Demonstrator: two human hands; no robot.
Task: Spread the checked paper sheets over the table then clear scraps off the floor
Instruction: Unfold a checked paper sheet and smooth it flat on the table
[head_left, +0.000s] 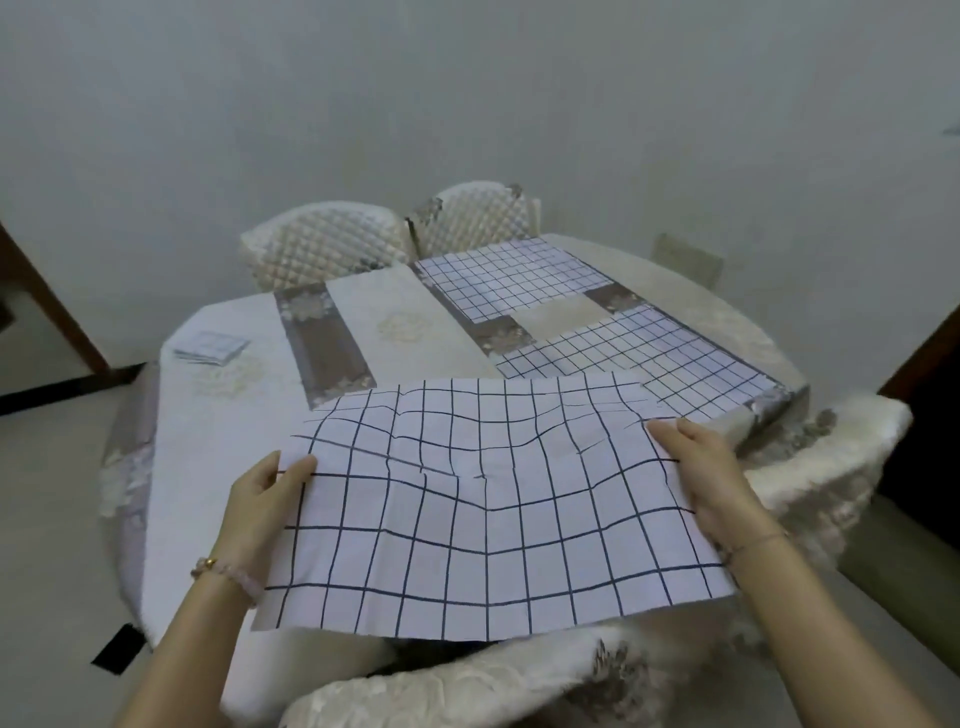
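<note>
you are holding a checked paper sheet just above the near edge of the table, your left hand pinching its left edge and your right hand pinching its right edge. two more checked sheets are lying flat on the table's far right side, a small folded stack is sitting at its far left, and no writing is showing.

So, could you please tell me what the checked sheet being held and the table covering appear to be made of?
The checked sheet held by both hands looks like thin matte paper: it keeps sharp fold creases and sags between the grips. The table covering seems to be woven fabric with a soft sheen, given its embossed floral pattern and draped edge.
</note>
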